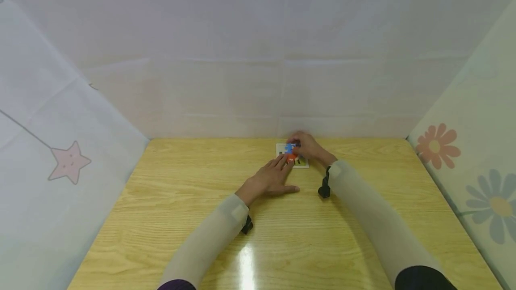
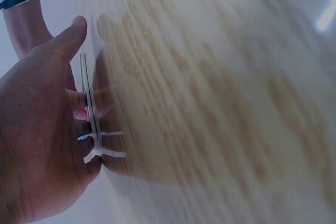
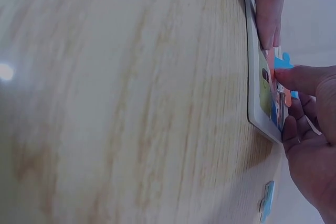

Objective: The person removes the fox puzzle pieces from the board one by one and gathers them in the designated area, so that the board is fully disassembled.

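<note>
Wooden table (image 1: 181, 200), white fabric walls (image 1: 258, 48), flower print (image 1: 437, 146)

– What is on the wooden table (image 1: 181, 218)?
– A small white puzzle board (image 1: 301, 163) lies at the far edge, close to the back wall (image 1: 258, 57), a little right of centre.
– And the hands?
– The left hand (image 1: 271, 178) lies flat on the table just near of the board, fingers straight, fingertips touching its near left edge beside an orange piece (image 1: 291, 158). The right hand (image 1: 308, 146) sits over the board's far side, fingers curled around a blue piece (image 1: 289, 148).
– Anything else?
– A star (image 1: 69, 162) on the left cloth, flowers (image 1: 437, 145) on the right.
</note>
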Demonstrator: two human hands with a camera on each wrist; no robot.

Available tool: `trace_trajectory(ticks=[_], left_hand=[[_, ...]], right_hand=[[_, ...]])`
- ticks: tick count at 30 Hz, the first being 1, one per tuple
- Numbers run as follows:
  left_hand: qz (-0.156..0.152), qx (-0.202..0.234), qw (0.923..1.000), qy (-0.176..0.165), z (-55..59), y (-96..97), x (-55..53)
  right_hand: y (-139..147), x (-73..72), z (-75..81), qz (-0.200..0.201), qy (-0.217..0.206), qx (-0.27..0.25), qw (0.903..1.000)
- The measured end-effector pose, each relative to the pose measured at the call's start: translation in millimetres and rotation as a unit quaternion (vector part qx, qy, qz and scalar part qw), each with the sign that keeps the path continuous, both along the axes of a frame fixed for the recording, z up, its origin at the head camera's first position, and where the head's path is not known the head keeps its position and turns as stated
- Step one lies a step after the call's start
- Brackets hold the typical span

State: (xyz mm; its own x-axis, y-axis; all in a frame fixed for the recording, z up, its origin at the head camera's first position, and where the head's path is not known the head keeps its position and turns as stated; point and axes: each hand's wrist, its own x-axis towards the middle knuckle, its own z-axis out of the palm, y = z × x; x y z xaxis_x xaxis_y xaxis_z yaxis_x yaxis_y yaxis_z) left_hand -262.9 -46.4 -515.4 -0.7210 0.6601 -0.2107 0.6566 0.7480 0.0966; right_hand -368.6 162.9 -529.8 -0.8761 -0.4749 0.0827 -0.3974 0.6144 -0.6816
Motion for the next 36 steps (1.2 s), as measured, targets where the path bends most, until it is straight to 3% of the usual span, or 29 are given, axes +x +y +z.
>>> trace_trajectory(ticks=[14, 24, 36], left_hand=[[0.000, 0.003, 1.0000, 0.009, -2.9, 0.5, -1.2], [0.002, -0.002, 1.0000, 0.007, -3.7, 2.2, -0.8], [-0.008, -0.020, 0.9992, 0.032, -2.2, 2.9, -0.6]], right_hand=[[6.5, 1.0, -6.1, 0.013, 0.030, 0.000, 0.9995], [10.2, 3.2, -9.4, 0.009, 0.019, -0.024, 0.9995], [10.8, 2.9, -8.3, 0.009, 0.011, -0.025, 0.9996]])
